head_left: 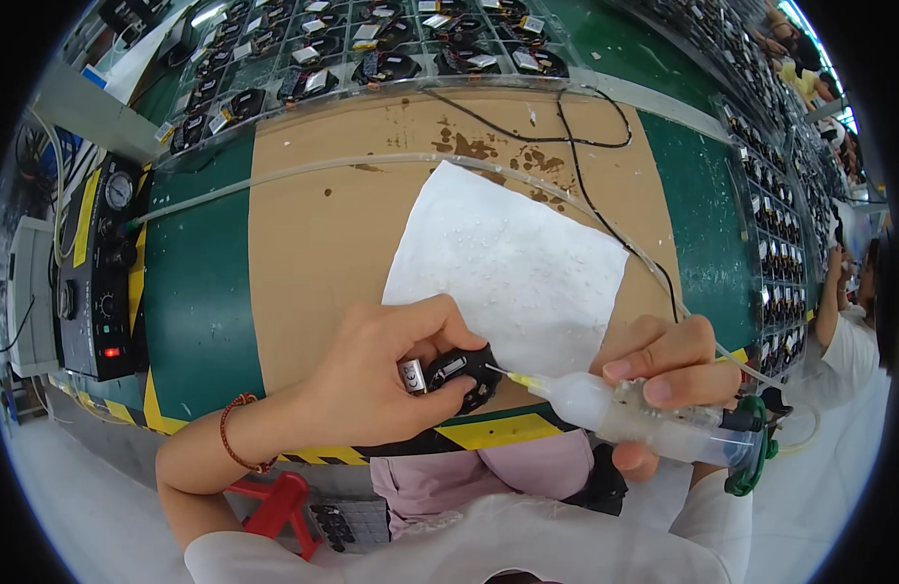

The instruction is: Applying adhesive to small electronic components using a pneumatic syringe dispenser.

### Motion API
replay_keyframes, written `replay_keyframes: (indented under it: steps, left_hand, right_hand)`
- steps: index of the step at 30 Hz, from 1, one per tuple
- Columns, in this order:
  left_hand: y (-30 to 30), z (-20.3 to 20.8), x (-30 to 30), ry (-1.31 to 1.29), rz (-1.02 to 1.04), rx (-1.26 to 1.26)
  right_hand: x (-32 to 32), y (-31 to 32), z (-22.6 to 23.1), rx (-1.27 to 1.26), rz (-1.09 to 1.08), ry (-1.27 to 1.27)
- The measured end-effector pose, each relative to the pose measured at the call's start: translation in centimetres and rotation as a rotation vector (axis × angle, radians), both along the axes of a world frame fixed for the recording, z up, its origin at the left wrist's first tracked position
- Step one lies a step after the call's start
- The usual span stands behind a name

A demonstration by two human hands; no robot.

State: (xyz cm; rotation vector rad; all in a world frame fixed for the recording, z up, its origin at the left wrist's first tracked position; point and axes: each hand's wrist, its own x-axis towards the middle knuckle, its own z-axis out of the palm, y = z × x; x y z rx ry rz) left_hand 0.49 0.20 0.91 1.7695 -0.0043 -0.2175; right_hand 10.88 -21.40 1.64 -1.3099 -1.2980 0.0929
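Near the table's front edge, my left hand (391,360) is closed round a small round black electronic part (461,378). A small silver battery-like block (412,377) shows between its fingers. My right hand (668,365) grips a clear dispensing syringe (644,417) with whitish contents and a green cap at its back end. The syringe lies almost level, and its thin needle with a yellow hub (527,381) points left. The needle tip meets the black part's right edge; whether it touches I cannot tell. Just beyond both hands lies a white cloth (503,253) dotted with small specks.
Brown cardboard (303,253) covers the green table mat (198,292). A black dispenser box (104,282) with a gauge stands at left; a clear hose (303,173) runs from it. A black cable (576,146) loops behind the cloth. Trays of electronic parts (371,44) line the back and right.
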Motion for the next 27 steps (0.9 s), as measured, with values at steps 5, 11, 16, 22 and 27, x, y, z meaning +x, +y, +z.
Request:
replay_keyframes:
  steps: [5, 11, 16, 22, 27]
  left_hand:
    - [0.2, -0.1, 0.0, -0.024, 0.007, 0.032]
    - [0.0, -0.8, 0.0, -0.063, 0.012, -0.004]
    - [0.1, -0.8, 0.0, -0.016, 0.013, -0.003]
    - [0.0, -0.8, -0.1, 0.032, 0.029, -0.035]
    - [0.2, -0.7, -0.2, 0.055, 0.041, -0.040]
  right_hand:
    - [-0.3, 0.5, -0.8, 0.130, 0.079, 0.005]
    - [-0.4, 1.0, -0.1, -0.004, 0.168, -0.109]
    - [-0.6, 1.3, -1.1, -0.049, 0.145, -0.162]
    - [-0.6, 1.1, -0.9, -0.099, 0.147, -0.173]
    - [-0.6, 1.4, -1.1, -0.087, 0.163, -0.149]
